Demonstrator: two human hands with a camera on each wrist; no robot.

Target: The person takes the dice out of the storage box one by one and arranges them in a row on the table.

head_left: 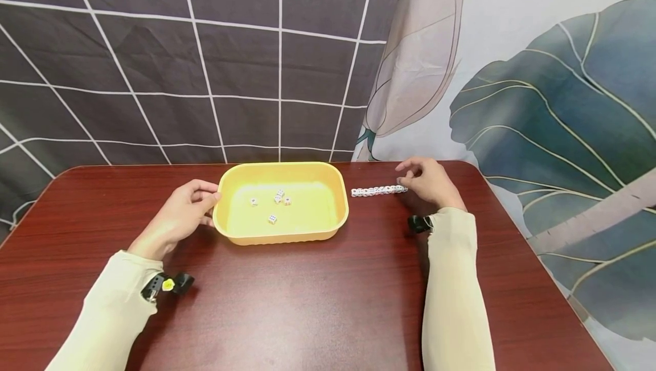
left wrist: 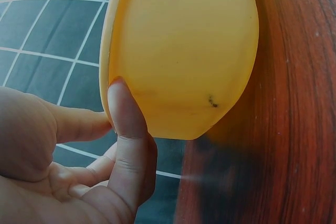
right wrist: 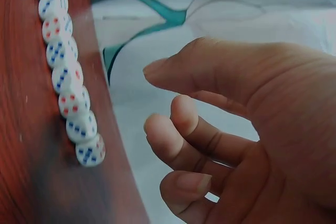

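My left hand (head_left: 179,214) pinches the left rim of a yellow plastic basin (head_left: 312,214) between thumb and fingers. In the left wrist view the fingertips lie against the rim of the basin (left wrist: 184,40). Several white dice lie scattered on the basin floor, one die (head_left: 272,219) nearer the front. To the right of the basin, a straight row of dice (head_left: 376,191) with red and blue pips stands on the table. My right hand (head_left: 433,184) hovers by the row's right end, fingers loosely bent with nothing between them. The right wrist view shows a gap between this hand (right wrist: 210,119) and the last die (right wrist: 91,150).
The reddish-brown wooden table (head_left: 297,297) carries everything. Behind its far edge hangs a dark cloth (head_left: 236,64) with white grid lines, and at the right a leaf-patterned cloth (head_left: 564,103). A black strap device (head_left: 166,285) sits on the left wrist.
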